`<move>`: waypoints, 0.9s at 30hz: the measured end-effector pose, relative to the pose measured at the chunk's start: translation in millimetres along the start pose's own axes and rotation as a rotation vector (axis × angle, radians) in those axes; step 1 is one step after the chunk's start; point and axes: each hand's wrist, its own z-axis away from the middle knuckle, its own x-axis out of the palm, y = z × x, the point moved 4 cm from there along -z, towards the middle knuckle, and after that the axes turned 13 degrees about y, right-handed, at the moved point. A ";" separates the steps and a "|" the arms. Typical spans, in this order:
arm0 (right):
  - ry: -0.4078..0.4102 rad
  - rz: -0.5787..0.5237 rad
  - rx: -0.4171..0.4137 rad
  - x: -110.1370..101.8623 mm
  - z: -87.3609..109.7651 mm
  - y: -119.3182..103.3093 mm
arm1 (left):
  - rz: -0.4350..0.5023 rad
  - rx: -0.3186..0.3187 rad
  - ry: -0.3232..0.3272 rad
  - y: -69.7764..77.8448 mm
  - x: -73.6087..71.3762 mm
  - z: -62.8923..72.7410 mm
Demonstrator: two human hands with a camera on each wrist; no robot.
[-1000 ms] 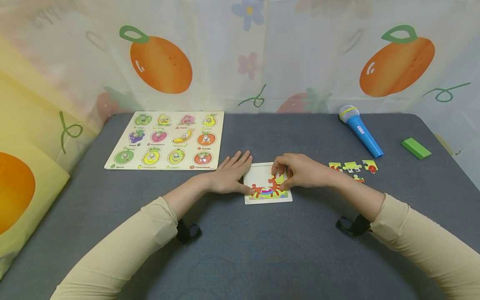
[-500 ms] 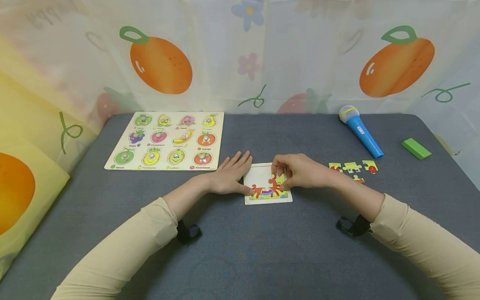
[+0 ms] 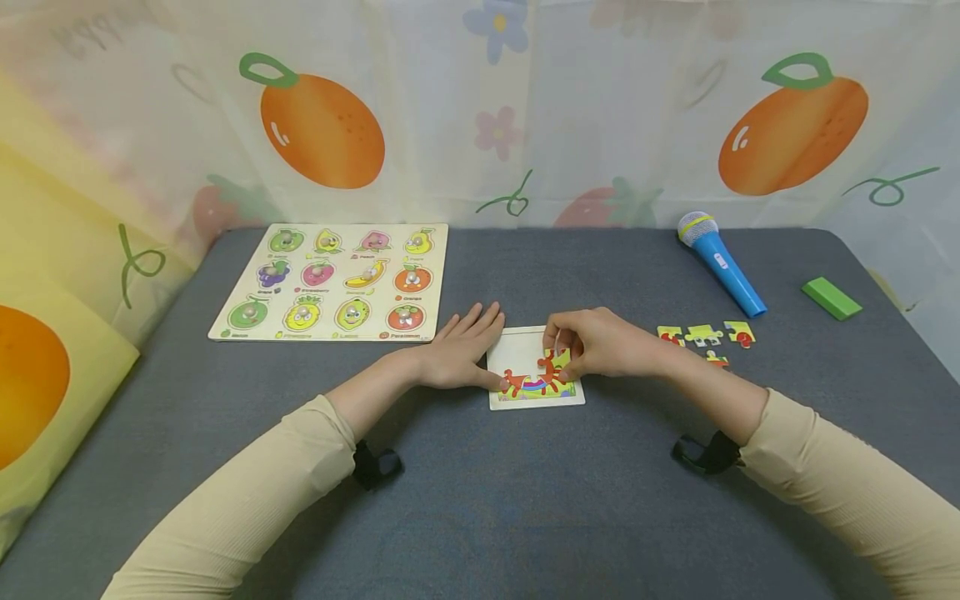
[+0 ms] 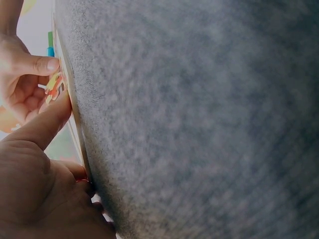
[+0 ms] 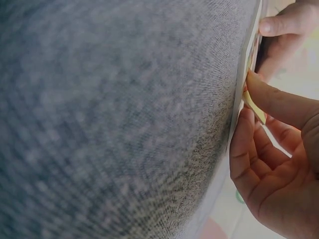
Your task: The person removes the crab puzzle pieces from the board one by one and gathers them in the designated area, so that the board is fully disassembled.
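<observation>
At a guess, approx. half done: puzzle tray [image 3: 516,343] flat on the table [image 3: 480,500], about centre, betw. L hand [image 3: 459,354] and R hand [image 3: 596,343]. Done so far: lower part, w/ seated pieces [image 3: 534,383] showing orange legs and a striped belly. Left to fill, judging by bare tray floor: upper L, mainly. On the L: fingers spread and released, gripping nothing, w/ thumb resting on tray's lower L corner, prob. to steady it. On the R: fingers curled in, pinching a yellow piece [image 5: 255,107] against thumb, at tray's R side. Looks tilted in the right wrist view, so prob. not fully seated; can't be sure w/ fingers in the way. Waiting off to the R, apart from the tray: four loose pieces [image 3: 703,335], red and yellow, nearest one partly hidden. Likely meant for the gap, tho can't confirm the fit. Elsewhere, no hand on any: fruit board [image 3: 343,252] just past L fingertips, seemingly all slots filled; blue microphone [image 3: 723,265] at far R; green block [image 3: 832,298] farther R again.
</observation>
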 end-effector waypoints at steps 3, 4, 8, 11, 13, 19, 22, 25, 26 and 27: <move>-0.001 0.005 -0.002 -0.2 0.4 -0.1 | 0.003 0.001 -0.001 0.1 -0.2 0.5; -0.001 0.008 -0.004 -0.3 0.5 -0.1 | 0.003 0.000 -0.001 0.1 -0.2 0.6; -0.003 0.011 -0.006 -0.4 0.2 -0.1 | 0.007 0.004 0.005 -0.2 -0.1 0.7; -0.011 0.016 -0.007 0.0 -0.5 0.5 | 0.004 0.004 0.004 -0.6 0.4 0.3; -0.015 0.026 -0.012 0.0 -0.9 1.0 | 0.002 0.003 0.003 -0.9 0.7 0.1; -0.025 0.043 -0.012 -0.6 -1.6 3.6 | 0.009 0.005 0.005 -1.1 0.5 -0.3; -0.032 0.035 0.002 -1.0 -1.6 3.7 | 0.009 0.004 0.005 -1.1 1.2 -0.4; -0.031 0.033 0.006 -2.3 -1.0 3.5 | 0.011 0.004 0.005 -1.1 1.4 -0.2; -0.031 0.031 0.011 -3.0 -0.6 3.6 | 0.011 0.005 0.005 -1.0 1.5 -0.1; -0.031 0.031 0.011 -3.9 -0.2 3.6 | 0.011 0.006 0.005 -1.1 1.5 0.0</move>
